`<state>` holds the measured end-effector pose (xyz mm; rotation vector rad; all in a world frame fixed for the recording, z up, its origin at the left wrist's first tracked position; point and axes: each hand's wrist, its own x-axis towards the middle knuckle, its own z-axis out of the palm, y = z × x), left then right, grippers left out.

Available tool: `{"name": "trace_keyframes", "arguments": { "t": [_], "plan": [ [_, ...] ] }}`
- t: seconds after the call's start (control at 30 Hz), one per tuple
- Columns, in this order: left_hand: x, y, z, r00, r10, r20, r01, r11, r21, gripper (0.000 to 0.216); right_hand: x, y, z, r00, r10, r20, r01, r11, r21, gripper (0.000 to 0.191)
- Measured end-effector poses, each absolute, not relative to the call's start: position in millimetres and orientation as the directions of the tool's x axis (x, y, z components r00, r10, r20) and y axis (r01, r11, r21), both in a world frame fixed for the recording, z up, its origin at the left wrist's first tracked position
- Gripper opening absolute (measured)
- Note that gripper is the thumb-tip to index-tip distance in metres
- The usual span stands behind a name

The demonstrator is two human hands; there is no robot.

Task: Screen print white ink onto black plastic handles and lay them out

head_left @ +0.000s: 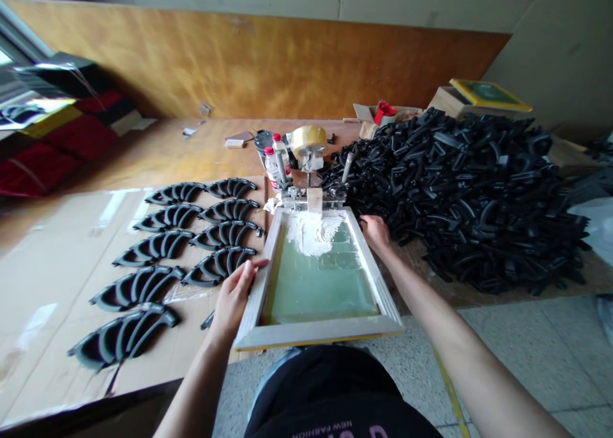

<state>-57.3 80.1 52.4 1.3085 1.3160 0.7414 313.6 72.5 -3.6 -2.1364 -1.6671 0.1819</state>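
Note:
A silk-screen frame (pixel 316 329) with green mesh and a smear of white ink at its far end lies in front of me, hinged to a clamp (pixel 311 198). My left hand (pixel 234 297) grips the frame's left rail, fingers curled over the edge. At the frame's far right corner my right hand (pixel 376 234) rests with bent fingers beside the rail; what it touches is unclear. Black curved plastic parts (pixel 158 246) lie in two rows to the left of the frame.
A large heap of black plastic parts (pixel 474 189) fills the table's right side. Bottles (pixel 272 163), a tape roll (pixel 309 141) and a dark tub stand behind the clamp. A wooden board (pixel 249 61) leans at the back. Another framed screen (pixel 488 95) sits far right.

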Motion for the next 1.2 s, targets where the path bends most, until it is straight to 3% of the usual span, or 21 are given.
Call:
{"name": "trace_keyframes", "arguments": {
  "t": [0.07, 0.17, 0.27, 0.4, 0.53, 0.67, 0.73, 0.87, 1.0, 1.07, 1.2],
  "plan": [
    [-61.7, 74.4, 24.8, 0.233, 0.917, -0.324, 0.260, 0.262, 0.929, 0.073, 310.9, 86.3, 9.8, 0.314, 0.901, 0.300, 0.892, -0.172, -0.418, 0.044],
    [-61.4, 72.2, -14.3, 0.244, 0.893, -0.377, 0.299, 0.300, 0.906, 0.086, 279.9, 118.0, 27.9, 0.104, 0.895, 0.435, 0.934, 0.062, -0.352, 0.066],
    [-59.9, 72.9, -37.5, 0.214, 0.914, -0.344, 0.367, 0.251, 0.896, 0.080, 243.4, 145.5, 32.7, -0.087, 0.955, 0.283, 0.951, 0.164, -0.261, 0.047],
    [-60.3, 73.4, -43.7, 0.194, 0.921, -0.337, 0.403, 0.238, 0.884, 0.071, 221.1, 142.1, 19.8, -0.116, 0.991, 0.063, 0.976, 0.126, -0.176, 0.014],
    [-59.4, 72.8, -40.7, 0.169, 0.920, -0.353, 0.428, 0.254, 0.867, 0.070, 228.3, 104.8, 17.5, -0.373, 0.926, 0.062, 0.911, 0.378, -0.163, 0.009],
    [-57.8, 72.2, -38.6, 0.163, 0.926, -0.341, 0.410, 0.251, 0.877, 0.070, 241.9, 91.8, 29.6, -0.581, 0.813, 0.042, 0.780, 0.570, -0.258, 0.012],
    [-57.8, 72.2, -37.5, 0.162, 0.929, -0.333, 0.397, 0.247, 0.884, 0.069, 242.4, 95.1, 28.4, -0.543, 0.836, 0.078, 0.792, 0.540, -0.283, 0.011],
    [-58.8, 72.0, -35.0, 0.162, 0.925, -0.344, 0.387, 0.260, 0.884, 0.069, 234.4, 89.5, 7.7, -0.456, 0.860, 0.228, 0.836, 0.502, -0.220, 0.016],
    [-58.3, 71.4, -31.0, 0.155, 0.915, -0.373, 0.382, 0.292, 0.877, 0.070, 235.5, 80.0, 2.3, -0.523, 0.824, 0.219, 0.791, 0.565, -0.235, 0.014],
    [-58.4, 71.8, -25.3, 0.169, 0.907, -0.386, 0.366, 0.306, 0.879, 0.071, 237.5, 90.9, 11.6, -0.474, 0.857, 0.201, 0.810, 0.514, -0.283, 0.008],
    [-61.5, 75.2, 1.4, 0.256, 0.874, -0.413, 0.288, 0.339, 0.896, 0.080, 242.3, 136.1, 38.0, -0.199, 0.952, 0.230, 0.907, 0.268, -0.323, 0.046]
  ]
}}
